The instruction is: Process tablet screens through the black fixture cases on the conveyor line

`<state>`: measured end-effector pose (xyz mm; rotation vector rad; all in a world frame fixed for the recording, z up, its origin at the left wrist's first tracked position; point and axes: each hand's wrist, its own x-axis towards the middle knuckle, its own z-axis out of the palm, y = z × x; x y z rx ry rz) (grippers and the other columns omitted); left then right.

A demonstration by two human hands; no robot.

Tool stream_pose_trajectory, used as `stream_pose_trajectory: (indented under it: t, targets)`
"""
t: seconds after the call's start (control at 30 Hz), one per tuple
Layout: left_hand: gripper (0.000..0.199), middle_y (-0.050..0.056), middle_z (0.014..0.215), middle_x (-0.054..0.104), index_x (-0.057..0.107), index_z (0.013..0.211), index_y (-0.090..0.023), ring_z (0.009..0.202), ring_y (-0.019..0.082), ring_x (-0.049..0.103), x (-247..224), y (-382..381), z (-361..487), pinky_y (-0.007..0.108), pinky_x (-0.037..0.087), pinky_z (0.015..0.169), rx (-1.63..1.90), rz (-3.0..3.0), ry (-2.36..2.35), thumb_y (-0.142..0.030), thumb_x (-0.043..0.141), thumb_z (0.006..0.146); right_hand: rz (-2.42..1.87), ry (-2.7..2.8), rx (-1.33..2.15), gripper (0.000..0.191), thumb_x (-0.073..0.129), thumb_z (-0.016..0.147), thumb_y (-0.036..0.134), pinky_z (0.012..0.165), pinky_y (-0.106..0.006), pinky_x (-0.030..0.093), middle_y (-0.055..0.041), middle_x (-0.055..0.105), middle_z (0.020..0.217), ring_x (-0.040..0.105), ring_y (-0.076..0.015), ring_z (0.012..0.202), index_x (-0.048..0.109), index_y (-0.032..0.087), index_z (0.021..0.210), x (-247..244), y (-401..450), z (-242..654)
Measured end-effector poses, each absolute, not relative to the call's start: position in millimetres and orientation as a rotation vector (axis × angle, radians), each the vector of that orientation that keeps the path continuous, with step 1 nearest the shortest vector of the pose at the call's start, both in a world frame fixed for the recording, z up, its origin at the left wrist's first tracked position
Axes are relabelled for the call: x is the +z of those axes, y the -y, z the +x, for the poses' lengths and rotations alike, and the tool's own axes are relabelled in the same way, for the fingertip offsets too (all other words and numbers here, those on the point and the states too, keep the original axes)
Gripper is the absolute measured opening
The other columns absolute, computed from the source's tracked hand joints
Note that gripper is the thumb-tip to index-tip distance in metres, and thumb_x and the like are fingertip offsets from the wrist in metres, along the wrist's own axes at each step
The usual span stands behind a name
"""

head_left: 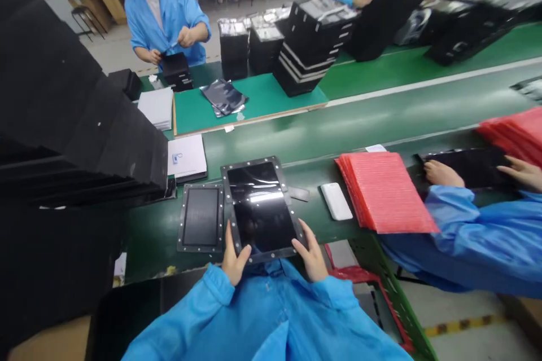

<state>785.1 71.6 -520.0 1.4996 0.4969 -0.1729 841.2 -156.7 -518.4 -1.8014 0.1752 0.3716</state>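
Observation:
A glossy black panel in a dark frame is tilted up over the near edge of the green bench. My left hand grips its lower left corner, thumb on the front. At the lower right corner my right hand holds it the same way. To the left a second dark frame with a matte panel lies flat on the bench. Right of the held panel are a white phone-like object and a small grey strip, partly hidden behind the frame.
Red bubble bags lie at right, beside a co-worker's hands. Tall black stacks rise at left near a white pad. A green crate stands below the bench edge. Other workers are across the green bench.

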Motion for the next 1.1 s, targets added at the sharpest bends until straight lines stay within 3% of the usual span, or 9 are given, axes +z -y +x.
stream_pose_trajectory:
  t: [0.1, 0.2, 0.3, 0.43, 0.63, 0.73, 0.8, 0.9, 1.1]
  targets:
    - [0.086, 0.011, 0.151, 0.031, 0.022, 0.147, -0.017, 0.14, 0.027, 0.027, -511.0, -82.3, 830.3, 0.04, 0.019, 0.117, -0.085, 1.512, -0.553, -0.034, 0.063, 0.073, -1.687, 0.007, 0.485, 0.083, 0.063, 0.073, 0.055, 0.114, -0.046, 0.024, -0.0069, 0.037, 0.148, 0.03, -0.0284, 0.137, 0.032, 0.025, 0.144, -520.8, 149.8, 897.3]
    - [0.066, 0.009, 0.141, 0.047, 0.04, 0.137, -0.018, 0.132, 0.025, 0.04, -500.3, -106.3, 910.6, 0.039, 0.028, 0.113, -0.045, 1.588, -0.626, -0.025, 0.058, 0.074, -1.675, 0.121, 0.555, 0.091, 0.065, 0.069, 0.055, 0.114, -0.043, 0.022, -0.0077, 0.032, 0.15, 0.028, -0.0269, 0.138, 0.028, 0.023, 0.145, -523.2, 127.7, 982.2]
    - [0.041, 0.011, 0.13, 0.055, 0.051, 0.125, -0.015, 0.126, 0.022, 0.047, -495.9, -124.7, 971.4, 0.038, 0.031, 0.109, -0.048, 1.662, -0.786, -0.025, 0.049, 0.085, -1.758, 0.149, 0.538, 0.074, 0.059, 0.072, 0.053, 0.112, -0.043, 0.026, -0.009, 0.043, 0.142, 0.036, -0.0261, 0.133, 0.038, 0.023, 0.137, -524.8, 101.2, 1049.4]
    - [0.031, 0.012, 0.12, 0.061, 0.055, 0.115, -0.013, 0.116, 0.021, 0.054, -502.5, -126.7, 991.0, 0.035, 0.037, 0.105, -0.008, 1.758, -0.831, -0.027, 0.051, 0.088, -1.783, 0.198, 0.467, 0.044, 0.056, 0.075, 0.05, 0.103, -0.044, 0.038, -0.0065, 0.06, 0.115, 0.054, -0.0251, 0.111, 0.053, 0.024, 0.11, -535.8, 87.2, 1077.2]
    - [0.045, 0.021, 0.131, 0.054, 0.05, 0.126, -0.008, 0.127, 0.03, 0.046, -471.5, -105.0, 970.1, 0.046, 0.033, 0.107, -0.096, 2.244, -0.816, -0.032, 0.052, 0.088, -1.757, 0.166, 0.503, 0.032, 0.058, 0.073, 0.042, 0.097, -0.043, 0.043, -0.0043, 0.062, 0.103, 0.057, -0.0233, 0.101, 0.054, 0.024, 0.098, -544.7, 88.4, 1075.8]
    - [0.054, 0.017, 0.141, 0.046, 0.053, 0.127, -0.013, 0.136, 0.034, 0.034, -447.6, -77.6, 911.9, 0.054, 0.02, 0.113, -0.275, 2.514, -0.201, -0.032, 0.064, 0.078, -1.84, 0.225, 0.499, 0.04, 0.054, 0.077, 0.041, 0.098, -0.045, 0.043, -0.0086, 0.061, 0.113, 0.056, -0.0249, 0.106, 0.052, 0.021, 0.111, -535.1, 90.8, 1074.7]
    - [0.045, 0.011, 0.134, 0.055, 0.059, 0.122, -0.019, 0.132, 0.03, 0.041, -442.9, -61.0, 862.4, 0.051, 0.025, 0.113, -0.476, 2.427, 0.299, -0.036, 0.06, 0.08, -1.988, 0.346, 0.356, 0.042, 0.054, 0.078, 0.037, 0.102, -0.047, 0.039, -0.0126, 0.058, 0.12, 0.053, -0.0271, 0.113, 0.052, 0.018, 0.116, -525.3, 92.2, 1073.4]
    - [0.035, 0.008, 0.117, 0.067, 0.065, 0.113, -0.024, 0.119, 0.021, 0.056, -451.7, -52.3, 810.9, 0.04, 0.042, 0.103, -0.555, 2.295, 0.509, -0.032, 0.039, 0.092, -2.172, 0.631, 0.107, 0.036, 0.053, 0.081, 0.029, 0.107, -0.05, 0.034, -0.0142, 0.057, 0.123, 0.046, -0.0297, 0.122, 0.057, 0.017, 0.114, -509.5, 88.0, 1069.3]
    - [0.035, 0.008, 0.112, 0.069, 0.067, 0.111, -0.027, 0.11, 0.021, 0.062, -480.9, -64.6, 804.5, 0.035, 0.05, 0.088, -0.397, 2.16, 0.568, -0.031, 0.039, 0.09, -2.215, 1.187, 0.226, 0.034, 0.04, 0.085, 0.016, 0.094, -0.044, 0.047, -0.0083, 0.067, 0.106, 0.058, -0.0245, 0.104, 0.07, 0.023, 0.099, -494.1, 57.7, 1052.9]
